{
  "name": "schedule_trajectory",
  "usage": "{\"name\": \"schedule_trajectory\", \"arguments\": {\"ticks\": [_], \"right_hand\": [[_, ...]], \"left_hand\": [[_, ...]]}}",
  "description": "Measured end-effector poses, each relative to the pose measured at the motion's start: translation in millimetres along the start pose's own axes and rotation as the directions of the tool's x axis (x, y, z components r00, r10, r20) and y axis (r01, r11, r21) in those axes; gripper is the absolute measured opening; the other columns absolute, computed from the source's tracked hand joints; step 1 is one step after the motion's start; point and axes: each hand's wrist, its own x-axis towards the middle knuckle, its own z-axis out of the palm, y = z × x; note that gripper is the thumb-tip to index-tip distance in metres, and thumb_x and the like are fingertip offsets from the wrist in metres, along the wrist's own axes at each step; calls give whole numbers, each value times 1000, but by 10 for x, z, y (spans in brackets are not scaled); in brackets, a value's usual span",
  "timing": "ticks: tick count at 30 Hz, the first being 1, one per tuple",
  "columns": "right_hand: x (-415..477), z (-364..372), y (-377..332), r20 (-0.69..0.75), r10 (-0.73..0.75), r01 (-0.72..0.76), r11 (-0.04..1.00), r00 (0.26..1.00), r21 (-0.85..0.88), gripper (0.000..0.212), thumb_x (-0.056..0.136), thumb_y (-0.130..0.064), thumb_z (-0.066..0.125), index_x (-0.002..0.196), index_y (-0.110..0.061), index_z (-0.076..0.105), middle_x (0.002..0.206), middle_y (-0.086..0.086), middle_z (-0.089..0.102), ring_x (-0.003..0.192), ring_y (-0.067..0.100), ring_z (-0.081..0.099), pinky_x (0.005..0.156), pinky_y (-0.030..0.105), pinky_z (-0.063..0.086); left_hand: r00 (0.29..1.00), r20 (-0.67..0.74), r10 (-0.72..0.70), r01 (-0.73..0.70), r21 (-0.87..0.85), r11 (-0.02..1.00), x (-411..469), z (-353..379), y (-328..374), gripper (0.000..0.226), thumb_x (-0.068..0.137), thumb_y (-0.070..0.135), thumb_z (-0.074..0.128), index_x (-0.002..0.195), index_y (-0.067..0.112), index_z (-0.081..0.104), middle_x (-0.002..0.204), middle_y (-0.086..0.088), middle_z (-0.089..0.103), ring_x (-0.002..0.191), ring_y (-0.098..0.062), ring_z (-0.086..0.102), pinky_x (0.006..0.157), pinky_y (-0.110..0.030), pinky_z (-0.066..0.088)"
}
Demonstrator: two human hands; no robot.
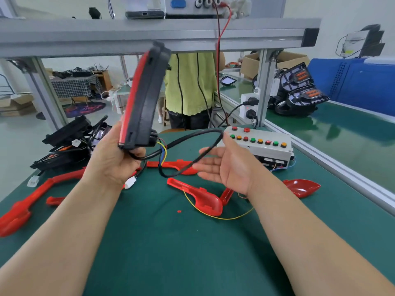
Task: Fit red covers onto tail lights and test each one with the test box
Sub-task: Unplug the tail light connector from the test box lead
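Green matting [171, 242] is spread across the bench, and a tail light [145, 99] is held up over it at centre left, gripped at its lower end by the left hand [113, 159]. Its long axis is stood nearly upright, leaning toward the top of the frame, with the red cover [133, 97] seen along its left edge. A black cable [192, 135] is looped out rightward across the straightened fingers of the right hand [228, 165], which is open and clamped on nothing. The white plug [130, 183] is left dangling just below the left hand. The test box [260, 144] is set beyond the right hand, at centre right, so that hand is judged better placed to carry the plug across.
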Motion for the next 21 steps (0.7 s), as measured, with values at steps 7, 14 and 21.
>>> {"name": "schedule_trajectory", "arguments": {"ticks": [7,14,21], "right_hand": [[-316,19,-408,141,-320,271,920,937,283,71,88,-79,29,107,-19,63,96,1,71,99,17,68,85,53,55],[-694,-15,-498,23,-474,472,878,880,76,39,79,-25,75,115,-13,65,99,10,73,89,26,71,81,47,60],[-1206,-339,-537,-88,-515,521,850,853,77,26,90,-15,62,116,-9,65,97,11,74,84,25,73,71,41,61]], "left_hand": [[999,12,-50,47,184,982,-184,428,-218,42,100,22,53,130,-8,56,126,-27,61,105,-33,60,95,-54,50],[998,-27,55,-44,298,954,-490,795,-482,14,97,29,62,91,20,71,75,-4,71,64,-19,63,61,-32,54],[996,71,-49,30,255,966,-854,1271,-664,26,93,39,61,102,19,75,92,-4,74,83,-15,67,91,-42,49]]}}
